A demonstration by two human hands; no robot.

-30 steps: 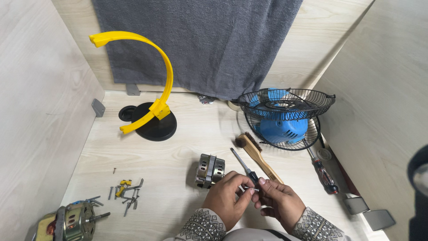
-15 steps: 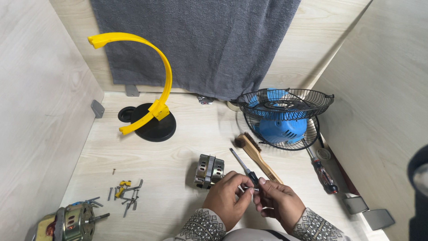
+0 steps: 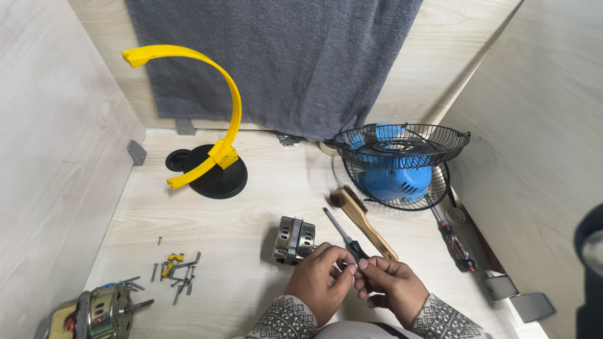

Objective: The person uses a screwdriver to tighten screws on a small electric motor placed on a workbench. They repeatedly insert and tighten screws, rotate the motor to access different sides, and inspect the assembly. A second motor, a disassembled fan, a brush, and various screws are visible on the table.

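Here, at the near edge of the table (image 3: 251, 213), the person's two hands meet. The left hand (image 3: 321, 280) is curled, and its thumb and fingertips pinch something very small and pale; what it is, I cannot tell. The right hand (image 3: 394, 284) is closed around the dark handle of a screwdriver (image 3: 345, 236), and the metal shaft points up and to the left, away from the body. The fingertips of both hands touch each other at the handle.

Just beside the left hand, a little farther, lies a small metal motor (image 3: 293, 240). To the right of the screwdriver lies a wooden brush (image 3: 363, 221) with dark bristles, and further right a second screwdriver (image 3: 453, 242) with a red and black handle.

At the left near corner stands a bigger motor (image 3: 95, 312), partly cut by the frame, and near it is a little group of screws (image 3: 178, 274) and yellow plugs.

Farther back there is a blue fan (image 3: 397, 166) in a black wire cage, on the right. On the left a yellow curved arm (image 3: 221, 119) rises from a black round base (image 3: 213, 177). Behind all hangs a grey cloth (image 3: 282, 56).
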